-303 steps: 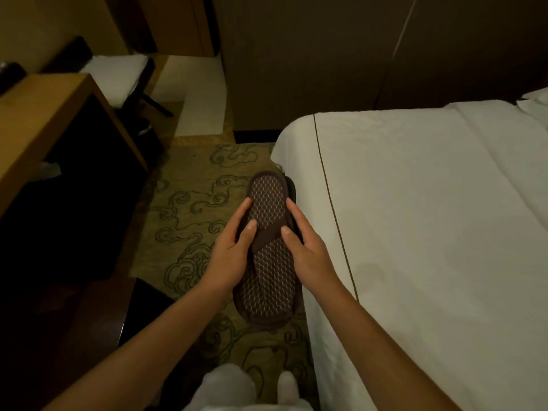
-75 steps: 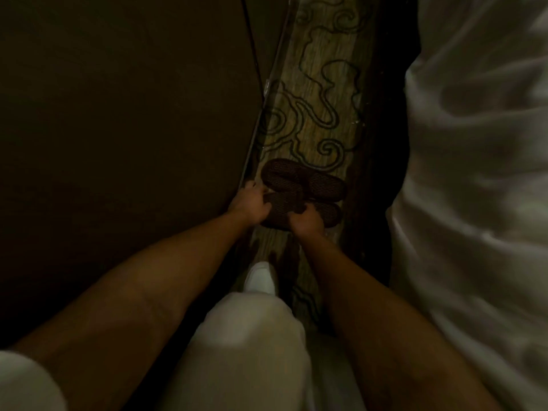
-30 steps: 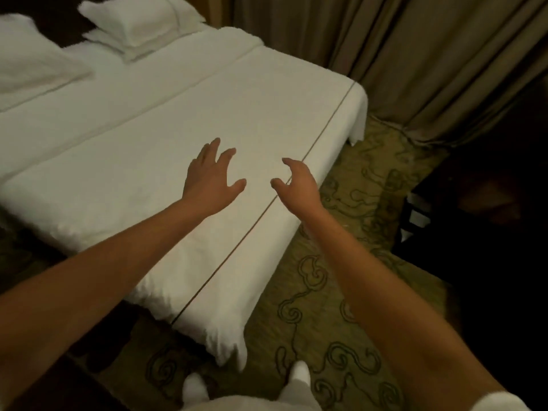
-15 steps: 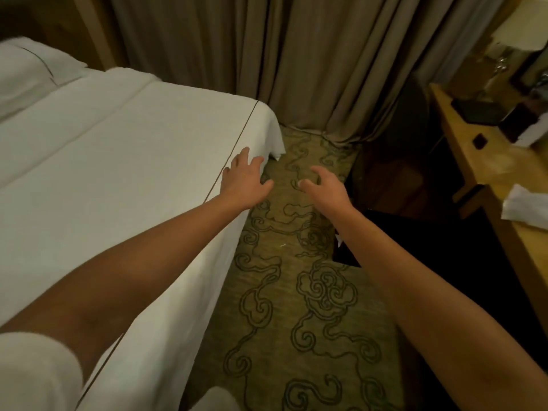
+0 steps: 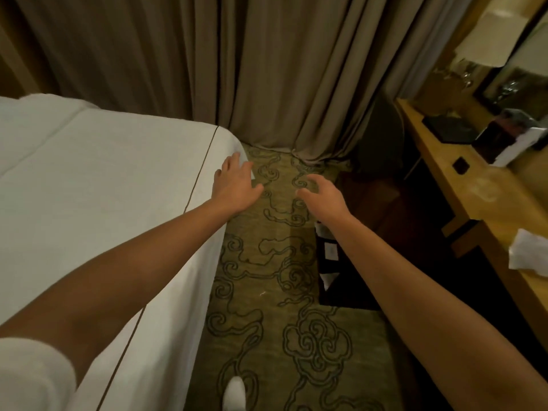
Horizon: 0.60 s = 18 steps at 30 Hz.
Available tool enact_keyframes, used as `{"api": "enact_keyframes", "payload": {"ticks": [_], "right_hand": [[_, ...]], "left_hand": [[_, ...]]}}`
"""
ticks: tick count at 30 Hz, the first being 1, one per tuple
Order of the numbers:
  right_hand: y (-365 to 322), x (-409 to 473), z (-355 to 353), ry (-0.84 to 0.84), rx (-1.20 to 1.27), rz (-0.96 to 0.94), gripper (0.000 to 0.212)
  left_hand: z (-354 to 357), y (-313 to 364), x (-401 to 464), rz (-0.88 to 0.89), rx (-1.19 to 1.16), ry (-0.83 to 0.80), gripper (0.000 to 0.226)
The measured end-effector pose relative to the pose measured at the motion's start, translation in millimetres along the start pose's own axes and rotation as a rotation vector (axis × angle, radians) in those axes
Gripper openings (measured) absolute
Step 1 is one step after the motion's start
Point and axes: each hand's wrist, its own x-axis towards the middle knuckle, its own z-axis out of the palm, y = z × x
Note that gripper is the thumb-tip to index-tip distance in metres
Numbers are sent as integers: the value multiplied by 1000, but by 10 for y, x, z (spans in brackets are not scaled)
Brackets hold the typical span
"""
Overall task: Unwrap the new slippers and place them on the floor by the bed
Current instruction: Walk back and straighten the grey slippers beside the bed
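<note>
No slippers show in this view. The white bed (image 5: 89, 188) fills the left side, with a thin brown stripe along its edge. My left hand (image 5: 235, 185) hovers over the bed's far corner, fingers spread and holding nothing. My right hand (image 5: 323, 198) hangs over the patterned carpet (image 5: 278, 292) beside the bed, fingers loosely curled and apart, also holding nothing. Both arms stretch forward from the bottom of the frame.
Beige curtains (image 5: 237, 69) hang across the back. A wooden desk (image 5: 480, 200) runs along the right with a dark box, a tissue (image 5: 527, 256) and a lamp. A dark object (image 5: 341, 262) with white labels lies on the floor by the desk.
The slippers went down on the floor by the bed and both hands let go. Since then my view has swung right along the bed, and both hands stay apart and hold nothing.
</note>
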Motion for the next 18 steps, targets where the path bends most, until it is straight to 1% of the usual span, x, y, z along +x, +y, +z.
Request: {"api": "enact_keyframes", "payload": {"ticks": [6, 10, 14, 16, 18], "right_hand": [[-251, 1295, -31, 29, -4, 19, 63], [-242, 2190, 72, -8, -2, 16, 63], [-206, 3237, 153, -30, 21, 30, 63], [-202, 3771, 166, -49, 42, 21, 63], [-240, 4295, 173, -76, 4, -13, 62]], "left_hand": [[80, -239, 1302, 16, -32, -3, 65], [405, -418, 2072, -5, -42, -48, 66], [775, -611, 2923, -81, -60, -68, 66], [923, -698, 3344, -106, -92, -75, 70], [998, -782, 3776, -108, -94, -77, 78]]}}
